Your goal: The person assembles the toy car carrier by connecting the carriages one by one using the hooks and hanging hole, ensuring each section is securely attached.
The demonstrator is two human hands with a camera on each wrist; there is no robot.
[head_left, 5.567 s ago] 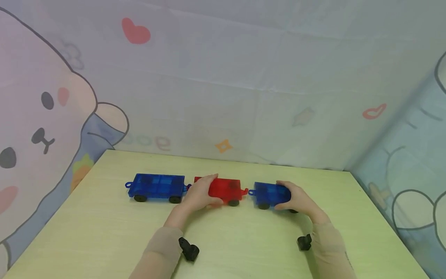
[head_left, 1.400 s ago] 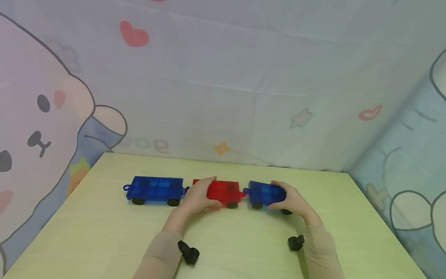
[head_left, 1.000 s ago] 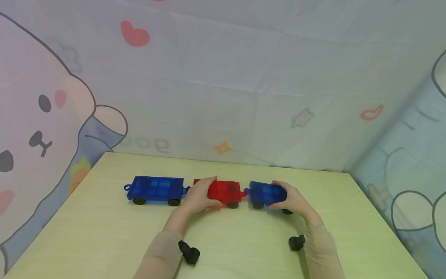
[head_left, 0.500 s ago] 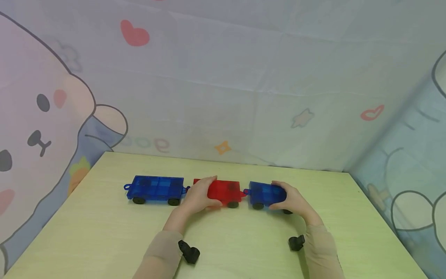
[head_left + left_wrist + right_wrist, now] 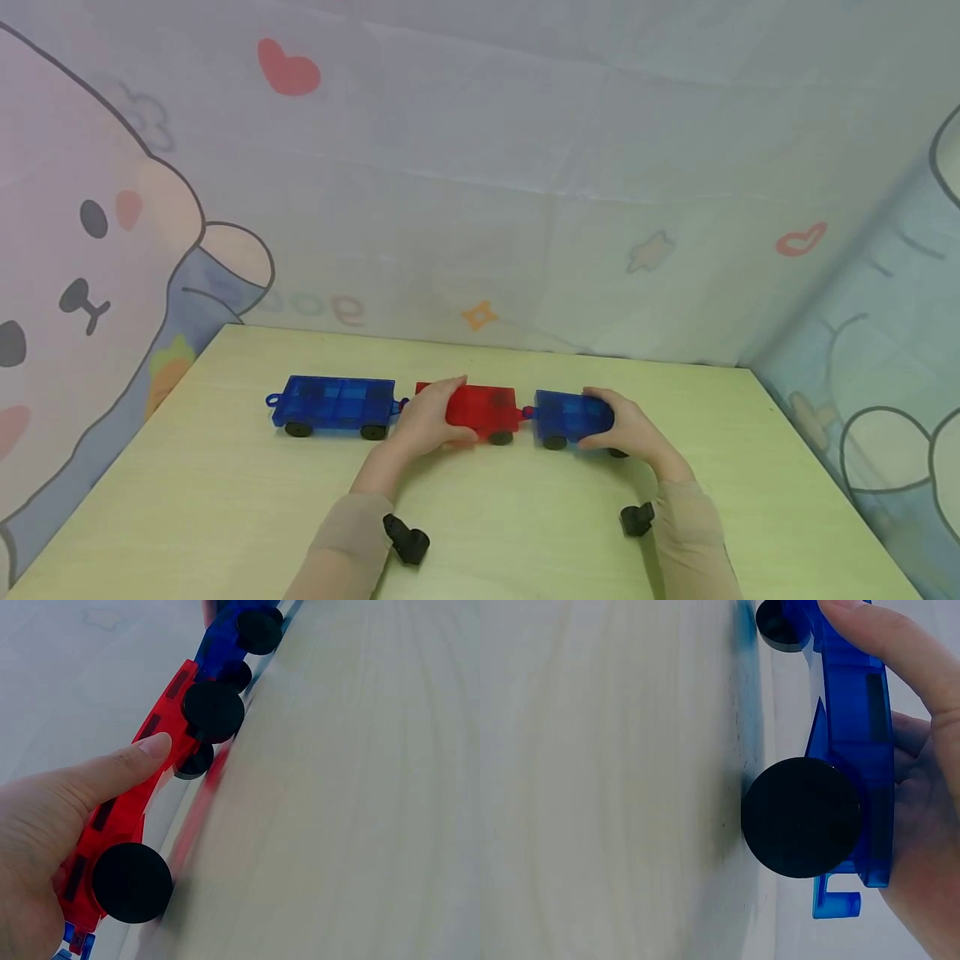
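Three flat wheeled toy cars stand in a row on the pale green table. My left hand grips the red middle car by its left end, thumb on the near side; the left wrist view shows that thumb on the red car. My right hand grips the short blue car at the right, whose front hook touches the red car. In the right wrist view the fingers wrap over the blue car above its black wheel. The long blue car sits at the left, untouched.
A cartoon-printed cloth hangs behind the table, and more cloth hangs on both sides. Black wrist cameras sit on both beige sleeves. The table's near part holds only my forearms.
Since 5.6 s ago the short blue car has slid left until its hook meets the red car. Over the last second nothing has visibly moved.
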